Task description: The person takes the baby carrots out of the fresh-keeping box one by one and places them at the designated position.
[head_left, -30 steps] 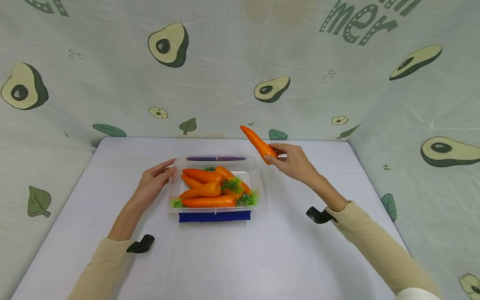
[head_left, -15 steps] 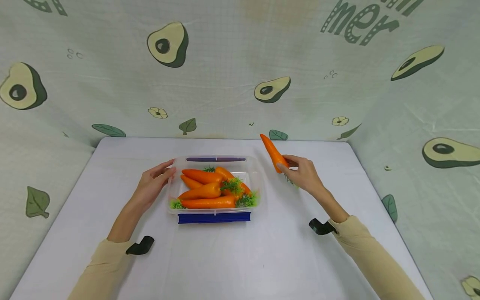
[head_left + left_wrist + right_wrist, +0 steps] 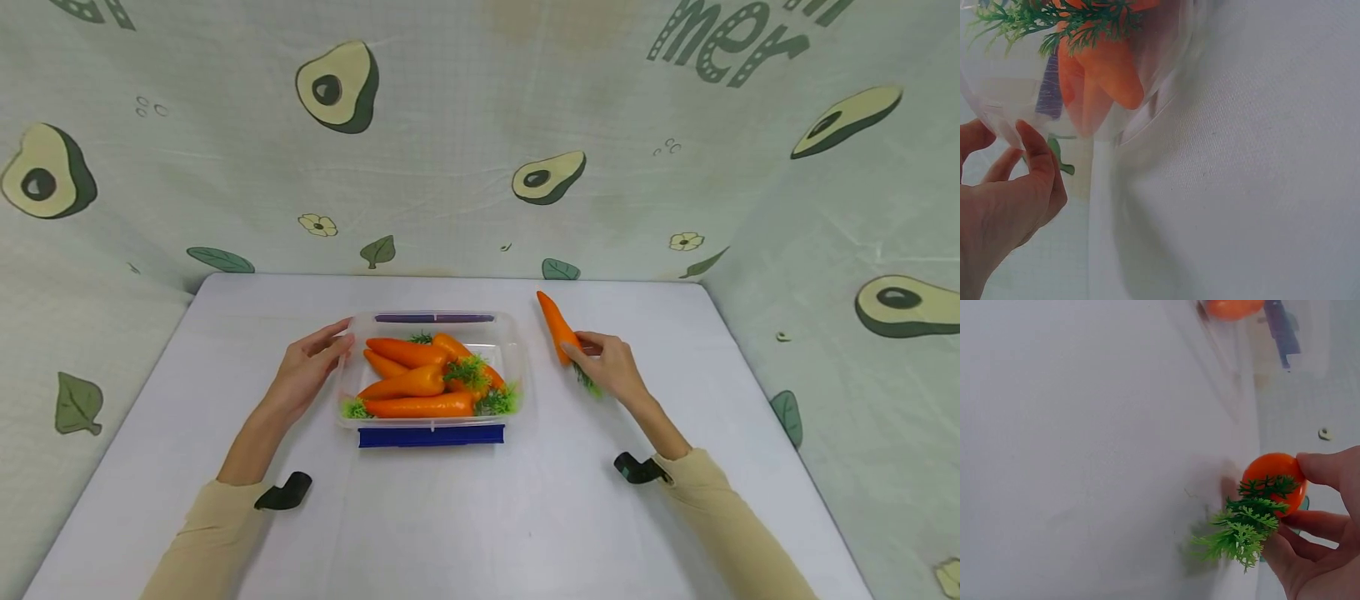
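A clear plastic food container [image 3: 517,350] sits on the white table with several orange toy carrots [image 3: 420,406] inside, their green leafy tops showing. My left hand [image 3: 307,367] holds the container by its left side, thumb and fingers at the rim; in the left wrist view the left hand [image 3: 1016,194] pinches the see-through wall. To the right of the container, my right hand [image 3: 609,362] grips another carrot [image 3: 557,327] near its thick end. That carrot points away, tip to the back. In the right wrist view its green top [image 3: 1241,528] hangs close over the table.
Blue latch flaps [image 3: 431,436] stick out at the container's front and back. A pale cloth wall [image 3: 450,150] printed with avocados rises behind the table [image 3: 480,517] and at both sides. Black wrist mounts [image 3: 283,492] sit on both sleeves.
My right hand has brought the carrot down and to the right, away from the container and towards the table. The left hand stays at the container's side.
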Available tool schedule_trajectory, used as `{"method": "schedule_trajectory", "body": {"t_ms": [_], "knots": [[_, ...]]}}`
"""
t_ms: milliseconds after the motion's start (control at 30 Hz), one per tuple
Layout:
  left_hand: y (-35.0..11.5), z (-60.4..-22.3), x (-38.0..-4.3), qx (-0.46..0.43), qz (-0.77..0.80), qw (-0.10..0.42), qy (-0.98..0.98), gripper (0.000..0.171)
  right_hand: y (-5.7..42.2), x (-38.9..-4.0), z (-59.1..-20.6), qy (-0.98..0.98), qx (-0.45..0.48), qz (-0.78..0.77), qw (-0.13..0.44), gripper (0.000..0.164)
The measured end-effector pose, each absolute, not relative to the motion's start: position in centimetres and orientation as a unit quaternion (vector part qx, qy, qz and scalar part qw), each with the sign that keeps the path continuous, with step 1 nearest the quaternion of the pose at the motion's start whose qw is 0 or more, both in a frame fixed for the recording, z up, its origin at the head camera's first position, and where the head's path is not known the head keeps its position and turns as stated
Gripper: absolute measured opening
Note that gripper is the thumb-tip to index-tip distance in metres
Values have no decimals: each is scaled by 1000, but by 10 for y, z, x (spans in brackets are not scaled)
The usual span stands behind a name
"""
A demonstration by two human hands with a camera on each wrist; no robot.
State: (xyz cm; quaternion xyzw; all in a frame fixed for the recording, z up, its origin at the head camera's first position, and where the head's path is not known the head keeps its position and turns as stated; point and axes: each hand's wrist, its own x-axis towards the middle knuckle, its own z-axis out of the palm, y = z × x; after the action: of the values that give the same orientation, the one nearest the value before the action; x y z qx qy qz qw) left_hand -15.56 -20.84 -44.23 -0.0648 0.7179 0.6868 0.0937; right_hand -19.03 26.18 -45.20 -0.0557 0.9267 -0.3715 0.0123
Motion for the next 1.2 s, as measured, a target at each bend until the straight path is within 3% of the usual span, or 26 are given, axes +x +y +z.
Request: {"method": "schedule_trajectory", "body": {"t_ms": [867,1200], "knots": [[-207,-444,-156,-78,681,97,722,63,260,-186,-448,932,-22,-357,65,61],[-208,-444,-156,-70,683,89,721,62,248,-192,-423,929,-73,-363,24,50]]}}
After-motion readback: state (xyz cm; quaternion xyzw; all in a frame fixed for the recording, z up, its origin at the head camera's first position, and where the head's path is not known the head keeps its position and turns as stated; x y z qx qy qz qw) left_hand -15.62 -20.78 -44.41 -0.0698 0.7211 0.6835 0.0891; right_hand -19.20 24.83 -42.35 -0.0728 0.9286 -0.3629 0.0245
